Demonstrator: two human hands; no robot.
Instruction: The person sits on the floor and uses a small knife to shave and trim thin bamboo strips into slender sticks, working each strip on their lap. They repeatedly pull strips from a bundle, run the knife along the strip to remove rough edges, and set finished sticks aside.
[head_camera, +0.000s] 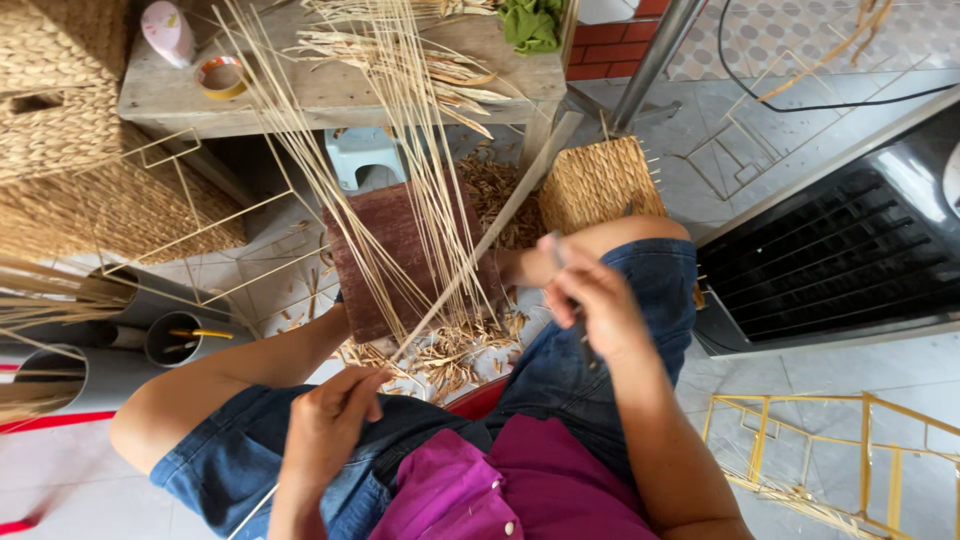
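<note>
Here, in the head view, a bundle of thin pale reed strips (400, 170) is fanned out from between the knees up over a dark brown wooden block (400, 255). One strip is pinched at its lower end by the left hand (335, 420), the grip pressed together on it beside the denim-clad thigh. A thin dark tool (575, 320), blurred, is clasped in the closed grip of the right hand (595, 300), held just above the right knee. Shavings (440, 355) lie scattered on the floor under the block, so some trimming appears done, while most strips are seen loose and unwoven. A finished woven panel (600, 185) stands behind, and more reed lies on the wooden bench (330, 85).
</note>
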